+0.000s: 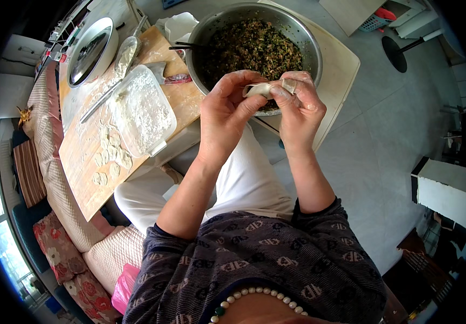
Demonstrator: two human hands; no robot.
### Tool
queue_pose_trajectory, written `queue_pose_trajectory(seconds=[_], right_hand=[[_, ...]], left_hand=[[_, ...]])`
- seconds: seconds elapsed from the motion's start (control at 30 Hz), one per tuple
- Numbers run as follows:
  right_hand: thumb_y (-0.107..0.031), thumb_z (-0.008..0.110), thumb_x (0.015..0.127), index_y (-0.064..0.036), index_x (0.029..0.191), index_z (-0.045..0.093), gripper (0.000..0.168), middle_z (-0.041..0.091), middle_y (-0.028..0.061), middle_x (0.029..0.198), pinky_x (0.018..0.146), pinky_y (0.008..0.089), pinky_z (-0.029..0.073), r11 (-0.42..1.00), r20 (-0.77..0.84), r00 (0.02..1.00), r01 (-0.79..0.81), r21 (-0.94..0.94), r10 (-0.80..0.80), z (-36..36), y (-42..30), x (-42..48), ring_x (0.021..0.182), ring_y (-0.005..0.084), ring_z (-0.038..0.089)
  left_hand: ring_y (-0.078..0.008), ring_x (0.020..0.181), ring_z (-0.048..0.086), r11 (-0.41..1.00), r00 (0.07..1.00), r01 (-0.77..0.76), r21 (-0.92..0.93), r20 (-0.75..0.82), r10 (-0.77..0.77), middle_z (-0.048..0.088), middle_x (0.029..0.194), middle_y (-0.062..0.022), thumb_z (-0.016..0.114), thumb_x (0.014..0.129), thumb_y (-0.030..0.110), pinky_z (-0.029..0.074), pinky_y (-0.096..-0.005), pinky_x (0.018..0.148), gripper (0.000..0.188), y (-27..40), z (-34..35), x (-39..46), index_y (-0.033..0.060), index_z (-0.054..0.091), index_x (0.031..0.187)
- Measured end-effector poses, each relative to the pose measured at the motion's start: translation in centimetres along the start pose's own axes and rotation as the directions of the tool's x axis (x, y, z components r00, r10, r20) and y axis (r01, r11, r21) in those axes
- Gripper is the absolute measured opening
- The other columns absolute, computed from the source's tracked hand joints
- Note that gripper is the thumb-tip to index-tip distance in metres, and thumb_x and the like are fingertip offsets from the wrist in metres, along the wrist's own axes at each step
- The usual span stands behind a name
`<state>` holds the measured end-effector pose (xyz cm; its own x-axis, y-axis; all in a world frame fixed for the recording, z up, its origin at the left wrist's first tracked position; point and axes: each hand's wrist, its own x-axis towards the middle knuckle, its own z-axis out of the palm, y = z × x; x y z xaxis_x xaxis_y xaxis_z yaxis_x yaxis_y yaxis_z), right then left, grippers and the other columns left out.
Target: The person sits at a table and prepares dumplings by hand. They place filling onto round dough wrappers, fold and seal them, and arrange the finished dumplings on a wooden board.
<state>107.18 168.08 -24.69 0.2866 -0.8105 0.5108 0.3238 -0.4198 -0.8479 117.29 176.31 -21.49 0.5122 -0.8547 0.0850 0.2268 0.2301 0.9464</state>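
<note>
Above the near rim of a big metal basin (316, 60), my left hand (227, 107) and my right hand (302, 107) pinch a folded dumpling (258, 90) between thumbs and fingers. Flour whitens my fingers, and a pale bandage-like strip (289, 85) wraps one right finger. In the basin lies chopped filling (257, 46), brown flecked with green. Dark chopsticks (184, 45) lean over its left rim. To the left, several flattened dough pieces (112, 153) lie on a wooden board (81, 178), beside a floury translucent plastic tray (146, 115).
A cleaver with a red handle (177, 79) lies between tray and basin. Farther left are a metal rod (100, 101), a floury scoop (127, 54) and a large round pan (113, 44). The basin stands on a cream tabletop (344, 67). A quilted sofa (71, 214) borders the board.
</note>
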Motion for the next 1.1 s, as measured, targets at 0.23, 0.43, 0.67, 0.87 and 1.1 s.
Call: queue_pose_trajectory(seconds=[0.23,0.43,0.67,0.87,1.1], right_hand=[[0.004,0.066,0.081,0.005,0.095,0.065,0.014,0.061,0.0084,0.097,0.077,0.0255,0.05,0.929,0.092,0.964,-0.265,0.258,0.25,-0.2,-0.1,-0.2,0.089,0.0141,0.059],[0.006,0.067,0.079,0.003,0.094,0.066,0.016,0.062,0.008,0.098,0.079,0.0283,0.05,0.803,0.009,0.924,-0.337,0.491,0.382,-0.4,0.4,-0.6,0.091,0.015,0.059],[0.005,0.067,0.079,0.003,0.093,0.067,0.014,0.061,0.0075,0.098,0.076,0.027,0.052,0.832,0.027,0.936,-0.324,0.45,0.35,0.0,-0.1,-0.7,0.09,0.0146,0.059],[0.004,0.067,0.08,0.003,0.092,0.066,0.012,0.061,0.0074,0.098,0.075,0.0275,0.054,0.9,0.011,0.963,-0.255,0.353,0.268,0.3,-0.2,-0.9,0.088,0.0145,0.06],[0.003,0.067,0.081,0.005,0.093,0.065,0.012,0.059,0.0074,0.097,0.07,0.025,0.056,0.925,-0.003,0.968,-0.237,0.297,0.25,0.7,-1.0,-0.8,0.087,0.0134,0.059]], left_hand=[[-0.0127,0.088,0.061,0.937,0.989,-0.147,0.317,0.07,0.132,0.057,0.1,-0.0057,0.068,0.079,-0.005,0.052,-0.0254,0.079,0.02,0.2,-0.6,0.2,-0.0036,0.06,0.098],[-0.0116,0.083,0.061,0.989,0.997,-0.075,0.13,0.007,0.075,0.057,0.097,-0.005,0.068,0.079,-0.006,0.051,-0.0242,0.076,0.017,-0.4,-1.2,-0.2,-0.0033,0.063,0.095],[-0.0103,0.077,0.06,0.993,0.995,-0.095,0.068,-0.03,0.097,0.059,0.088,-0.0045,0.065,0.081,-0.007,0.051,-0.0227,0.073,0.011,-0.5,-1.2,-0.4,-0.0028,0.063,0.092],[-0.0111,0.076,0.061,0.972,0.989,-0.146,0.183,-0.008,0.15,0.057,0.089,-0.005,0.065,0.081,-0.007,0.051,-0.023,0.073,0.013,-0.3,-1.3,-0.5,-0.0044,0.062,0.093],[-0.0124,0.08,0.06,0.958,0.976,-0.194,0.21,-0.054,0.21,0.056,0.095,-0.0063,0.066,0.08,-0.007,0.052,-0.024,0.074,0.014,0.4,-0.2,-1.0,-0.0061,0.062,0.094]])
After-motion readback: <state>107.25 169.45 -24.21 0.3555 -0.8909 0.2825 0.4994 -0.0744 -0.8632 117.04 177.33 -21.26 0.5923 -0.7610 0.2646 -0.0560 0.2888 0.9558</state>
